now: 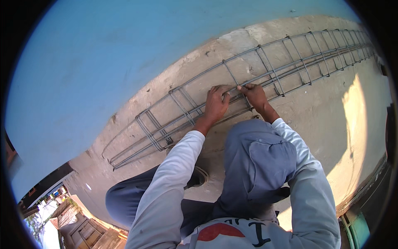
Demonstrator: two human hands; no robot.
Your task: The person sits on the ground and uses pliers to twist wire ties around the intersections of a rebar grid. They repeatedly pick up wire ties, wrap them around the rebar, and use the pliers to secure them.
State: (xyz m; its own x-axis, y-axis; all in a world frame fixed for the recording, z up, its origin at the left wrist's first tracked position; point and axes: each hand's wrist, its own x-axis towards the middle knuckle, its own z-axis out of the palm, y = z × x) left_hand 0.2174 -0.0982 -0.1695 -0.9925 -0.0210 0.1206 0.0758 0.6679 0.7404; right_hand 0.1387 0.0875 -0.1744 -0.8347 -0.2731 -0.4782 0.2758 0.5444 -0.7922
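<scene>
A long rebar cage point(260, 46), made of grey steel bars with square stirrups, lies across the concrete floor in front of me. My left hand point(216, 103) is closed around one of its middle bars, fingers curled over the top. Just to its right, my right hand point(256, 96) is closed at the same bar, thumb and fingers pressed together beside a stirrup. Any tie wire between those fingertips is too small to make out. Toward the left end, several stirrups point(154, 141) sit close together, and loose bar ends reach past them.
Beyond the cage rises a blue wall point(103, 54). The grey concrete floor point(323, 108) has a sunlit patch point(355, 124) at the right. My bent knee point(261, 153) is close to the cage. Wooden structures point(85, 232) show at the lower left.
</scene>
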